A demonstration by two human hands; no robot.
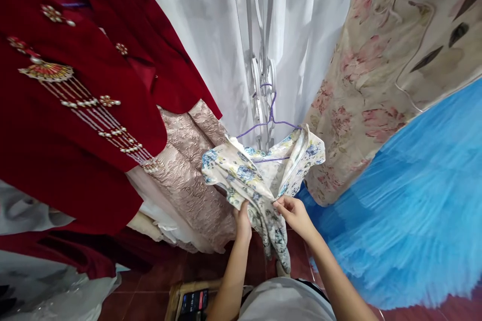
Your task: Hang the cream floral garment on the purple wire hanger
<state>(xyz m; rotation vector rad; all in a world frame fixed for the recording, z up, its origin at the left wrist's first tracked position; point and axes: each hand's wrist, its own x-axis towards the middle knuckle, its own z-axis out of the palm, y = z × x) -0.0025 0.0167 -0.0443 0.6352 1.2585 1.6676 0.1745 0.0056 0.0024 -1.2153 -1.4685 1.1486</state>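
A white dress with blue floral print hangs by its shoulders on a purple wire hanger in front of me. Its V-shaped opening is spread at the top, and the two edges meet low down. At that meeting point the fingertips of my right hand pinch what looks like a small zipper pull. My left hand grips the dress fabric at its left side, thumb in front; its other fingers are hidden behind the cloth. Below both hands the dress narrows into folds.
A red velvet jacket with beaded ornaments and a pink brocade skirt hang at left. At right hang a beige floral garment and blue tulle. White hangers and curtain are behind. A phone lies below.
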